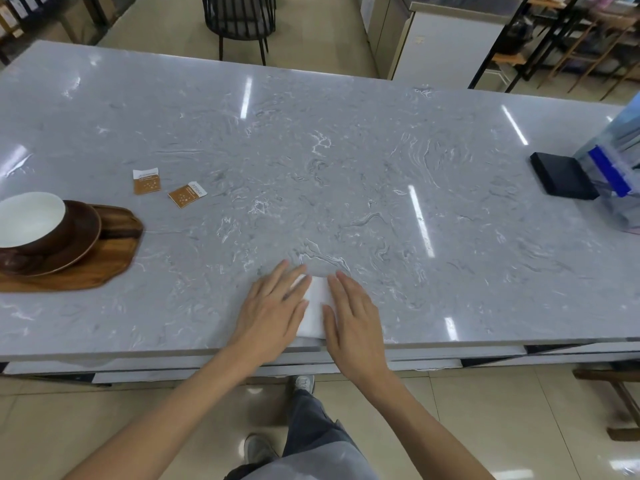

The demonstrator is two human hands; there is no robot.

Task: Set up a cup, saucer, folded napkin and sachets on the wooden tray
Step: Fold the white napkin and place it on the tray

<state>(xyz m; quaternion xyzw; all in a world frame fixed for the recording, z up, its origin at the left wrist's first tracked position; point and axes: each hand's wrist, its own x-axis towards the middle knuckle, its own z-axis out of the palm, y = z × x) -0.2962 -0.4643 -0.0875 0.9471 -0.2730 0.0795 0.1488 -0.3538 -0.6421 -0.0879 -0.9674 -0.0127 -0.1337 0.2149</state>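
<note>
A white napkin [316, 306] lies flat near the front edge of the grey marble table [346, 168]. My left hand [273, 306] and my right hand [353, 317] press on it with straight fingers, one on each side, hiding most of it. At the far left a wooden tray [104, 261] carries a brown saucer [85, 237] with a brown cup [31, 220], white inside, on it. Two brown and white sachets [147, 181] [187, 194] lie on the table beyond the tray.
A black box [562, 180] and a clear holder with blue items [616, 174] stand at the table's right end. A black chair [239, 19] and shelving stand beyond the far edge.
</note>
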